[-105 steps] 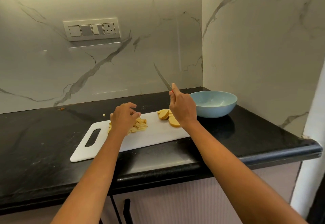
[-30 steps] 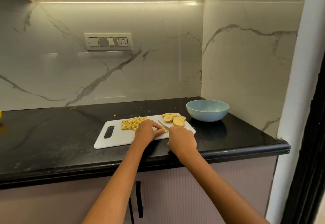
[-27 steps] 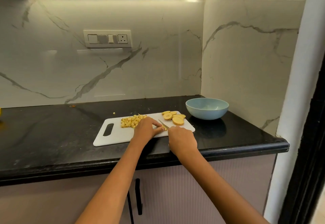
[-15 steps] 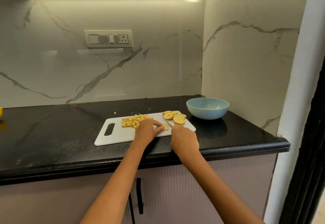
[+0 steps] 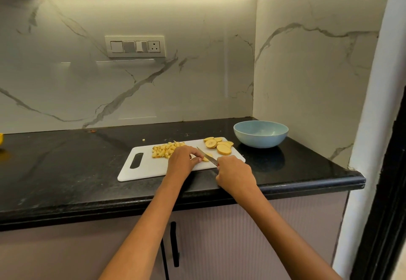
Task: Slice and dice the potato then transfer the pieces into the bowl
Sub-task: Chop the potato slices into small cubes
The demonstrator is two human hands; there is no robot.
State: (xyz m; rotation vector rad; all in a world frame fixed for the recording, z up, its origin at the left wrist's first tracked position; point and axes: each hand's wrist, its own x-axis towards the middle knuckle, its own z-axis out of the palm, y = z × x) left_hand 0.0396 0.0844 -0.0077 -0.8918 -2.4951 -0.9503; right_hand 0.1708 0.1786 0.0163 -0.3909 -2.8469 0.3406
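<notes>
1. Yellow potato slice (image 5: 206,158) lies flat near the front right of the white cutting board (image 5: 145,171). My left hand (image 5: 182,161) curls its fingertips onto the slice's left edge to pin it, knuckles toward the blade so it cannot skid.
2. My right hand (image 5: 235,175) is wrapped round the handle of the knife (image 5: 206,155). The blade slants away from me, its tip just past my left fingers and its edge over the slice. I judge this a dicing stroke.
3. Diced pieces (image 5: 164,150) sit heaped at the board's back, left of my holding hand, out of the blade's way. Whole round slices (image 5: 219,145) wait at the back right corner, near the knife hand for the next pick.
4. The blue bowl (image 5: 260,134) stands on the black counter (image 5: 66,169) just beyond the board's right end. Whether anything is in it I cannot tell.
5. One stray cube (image 5: 144,140) lies on the counter behind the board.
6. Against half a second ago: same grip, same pinned slice, and the blade shows a little longer beyond my fingers. Piles and bowl have not shifted.
</notes>
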